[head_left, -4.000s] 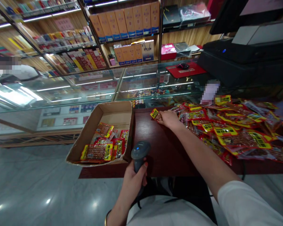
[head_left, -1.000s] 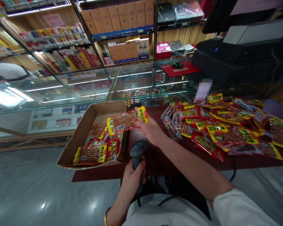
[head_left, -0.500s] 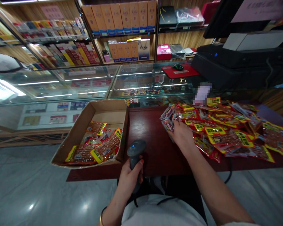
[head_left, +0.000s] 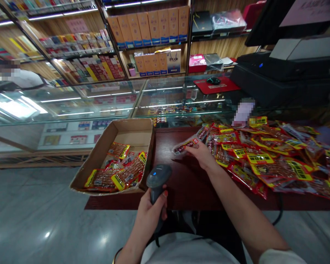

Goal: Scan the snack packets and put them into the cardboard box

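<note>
My left hand (head_left: 151,207) is wrapped around the handle of a grey barcode scanner (head_left: 158,176), its head pointing up and forward above the table's front edge. In my right hand (head_left: 202,154) is a narrow clear snack packet (head_left: 185,146) with dark contents, gripped at its right end over the dark red table (head_left: 170,137). A wide heap of red and yellow snack packets (head_left: 260,159) lies to the right of that hand. Left of the scanner stands an open cardboard box (head_left: 136,128), with several similar packets (head_left: 129,172) at its bottom.
Behind the table runs a glass display counter (head_left: 110,97). On it are a red mouse pad (head_left: 228,86) with a mouse (head_left: 213,80) and black checkout equipment (head_left: 286,79). Shelves of boxes (head_left: 151,27) line the wall. Another person (head_left: 30,78) is at the far left.
My right hand has drawn the narrow packet off the heap's left edge and moved it leftward. The left hand still holds the scanner. The view has shifted slightly left.
</note>
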A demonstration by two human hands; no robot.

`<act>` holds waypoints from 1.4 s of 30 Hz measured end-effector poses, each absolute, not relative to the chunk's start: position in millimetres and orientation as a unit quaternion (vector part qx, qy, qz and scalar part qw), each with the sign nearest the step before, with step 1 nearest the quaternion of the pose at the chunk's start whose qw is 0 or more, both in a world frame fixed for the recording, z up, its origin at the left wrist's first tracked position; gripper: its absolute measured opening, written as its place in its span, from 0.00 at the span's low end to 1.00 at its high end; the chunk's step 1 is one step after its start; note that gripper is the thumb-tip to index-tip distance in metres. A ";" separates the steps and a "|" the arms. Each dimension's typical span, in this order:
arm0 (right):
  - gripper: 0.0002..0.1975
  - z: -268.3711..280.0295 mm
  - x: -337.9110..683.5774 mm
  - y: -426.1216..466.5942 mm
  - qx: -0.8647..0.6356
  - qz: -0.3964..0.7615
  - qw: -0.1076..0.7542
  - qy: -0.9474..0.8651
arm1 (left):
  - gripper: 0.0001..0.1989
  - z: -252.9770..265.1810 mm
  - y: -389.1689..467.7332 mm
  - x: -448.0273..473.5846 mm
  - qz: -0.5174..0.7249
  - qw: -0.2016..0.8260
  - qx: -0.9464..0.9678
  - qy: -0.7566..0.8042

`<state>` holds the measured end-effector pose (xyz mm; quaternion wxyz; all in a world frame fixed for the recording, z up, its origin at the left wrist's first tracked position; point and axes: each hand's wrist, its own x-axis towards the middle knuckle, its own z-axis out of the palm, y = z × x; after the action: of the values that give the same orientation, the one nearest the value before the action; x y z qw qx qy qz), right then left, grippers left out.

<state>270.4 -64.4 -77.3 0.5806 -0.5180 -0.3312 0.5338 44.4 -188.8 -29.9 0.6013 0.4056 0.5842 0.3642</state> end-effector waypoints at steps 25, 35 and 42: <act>0.20 -94.1 251.9 -69.1 -0.411 0.608 0.640 -0.228 | 0.21 -9.1 -181.4 46.1 0.368 0.585 0.434 0.578; 0.20 -90.1 252.1 -71.4 -0.408 0.613 0.635 -0.235 | 0.20 -3.8 -181.1 47.9 0.353 0.582 0.436 0.588; 0.17 -87.8 253.0 -73.8 -0.400 0.618 0.635 -0.233 | 0.20 -3.8 -180.9 47.9 0.363 0.588 0.424 0.585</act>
<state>253.0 -73.8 -87.8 0.6353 -0.4004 -0.2328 0.6179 47.9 -180.9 -3.8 0.5882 0.4242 0.5853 0.3625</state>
